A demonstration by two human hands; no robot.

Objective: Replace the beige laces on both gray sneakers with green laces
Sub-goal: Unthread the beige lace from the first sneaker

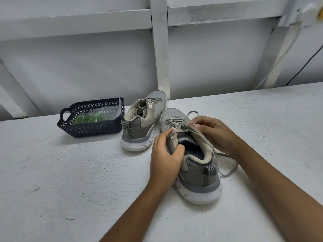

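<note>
The near sneaker stands upright on the white table, heel toward the person and toe pointing away. The left hand grips its left side, with the thumb curled over the collar into the opening and the fingers wrapped round the upper, their tips reaching the top eyelets. The right hand comes in from the right of the near sneaker, its fingers curled and its fingertips pinching the beige lace just above the tongue. That lace is untied: one loop stands up beyond the right hand near the near sneaker's toe, and a long loose end trails over the table to the right of its heel. Whether the left fingertips also pinch the lace cannot be told.

The far sneaker stands just left of and beyond the near sneaker, close to its toe, also heel toward the person and with beige laces in its eyelets. Farther left of the near sneaker, past the far sneaker, sits a dark lattice basket holding a clear bag of green laces. A white panelled wall rises behind the near sneaker at the table's far edge
</note>
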